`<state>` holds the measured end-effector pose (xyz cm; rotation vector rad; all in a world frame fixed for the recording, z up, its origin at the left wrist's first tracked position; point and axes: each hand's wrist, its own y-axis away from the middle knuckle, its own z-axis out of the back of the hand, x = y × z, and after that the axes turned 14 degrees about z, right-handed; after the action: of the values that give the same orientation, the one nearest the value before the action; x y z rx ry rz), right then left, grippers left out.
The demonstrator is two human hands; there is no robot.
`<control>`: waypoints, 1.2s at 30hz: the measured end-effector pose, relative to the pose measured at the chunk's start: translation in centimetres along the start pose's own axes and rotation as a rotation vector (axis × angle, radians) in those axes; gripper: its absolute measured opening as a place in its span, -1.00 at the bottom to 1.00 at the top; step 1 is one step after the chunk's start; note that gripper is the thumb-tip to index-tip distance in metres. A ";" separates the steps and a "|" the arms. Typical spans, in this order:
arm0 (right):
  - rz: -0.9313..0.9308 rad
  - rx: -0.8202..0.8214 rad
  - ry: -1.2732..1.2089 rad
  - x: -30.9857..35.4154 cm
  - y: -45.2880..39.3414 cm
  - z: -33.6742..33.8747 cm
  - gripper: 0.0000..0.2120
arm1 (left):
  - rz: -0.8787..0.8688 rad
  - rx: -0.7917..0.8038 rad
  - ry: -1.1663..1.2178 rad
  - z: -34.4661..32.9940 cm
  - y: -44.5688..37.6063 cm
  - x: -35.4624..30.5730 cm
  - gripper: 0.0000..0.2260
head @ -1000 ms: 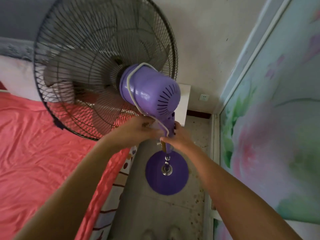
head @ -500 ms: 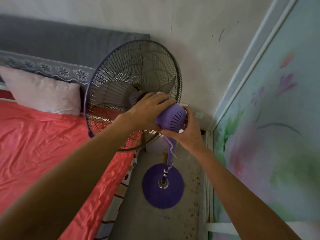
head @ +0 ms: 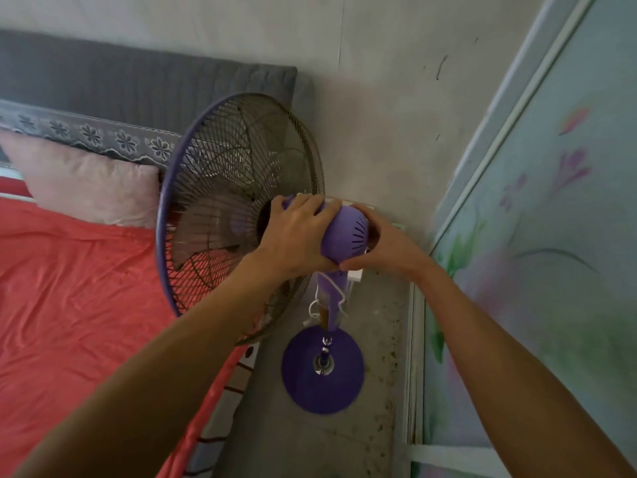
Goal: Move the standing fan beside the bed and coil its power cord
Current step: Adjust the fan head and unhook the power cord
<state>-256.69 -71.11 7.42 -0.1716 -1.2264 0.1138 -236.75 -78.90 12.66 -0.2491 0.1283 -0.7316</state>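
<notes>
- Head view, fan: standing fan [head: 241, 215] is beside the bed [head: 76, 288], in the narrow floor strip between the red bedspread and the painted sliding door [head: 537, 270]. Its round purple base [head: 322, 391] sits flat on the concrete floor [head: 275, 439], and the grille faces out over the mattress toward the pink pillow [head: 82, 191].
- Head view, my left hand [head: 293, 236]: it is clamped over the top and near side of the purple motor housing [head: 344, 232], fingers curled around it.
- Head view, my right hand [head: 382, 246]: it cups the rear end of the same housing from the wall side, fingers bent onto it. I cannot tell whether it also pinches the cord.
- Head view, power cord [head: 336, 291]: thin white line hanging down the neck below the housing, with a small loose loop beside the pole. It is not yet coiled; where its plug end lies I cannot see.
- How I would do this step well, as I judge it: steady the head with the left hand so the top-heavy fan does not rock on its base, check that the base is fully flat and clear of the bedspread edge, then let the right hand slide down to gather the cord in even loops.
- Risk I see: the grille hangs close to the bedding, so any tilting should be slow.
</notes>
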 end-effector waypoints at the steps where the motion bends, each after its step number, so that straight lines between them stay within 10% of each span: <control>1: 0.003 0.007 -0.021 0.0 0.0 0.0 0.11 | 0.005 0.008 -0.008 0.0 0.0 -0.1 -0.05; 8: -0.131 0.098 -0.026 -4.2 2.3 -2.9 0.13 | -0.114 0.090 -0.058 0.6 -0.9 1.6 -0.04; 21: -0.062 -0.320 0.350 -7.3 0.3 -9.7 -0.57 | -0.175 0.015 0.065 0.4 -0.7 2.7 -0.04; 36: -0.130 -0.017 0.264 -8.3 -0.1 -5.3 -0.55 | -0.121 0.121 0.045 1.0 0.0 1.3 -0.05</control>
<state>-254.47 -73.03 -1.95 -0.1172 -0.9726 -0.0317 -235.58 -79.53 13.62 -0.1263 0.1115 -0.8627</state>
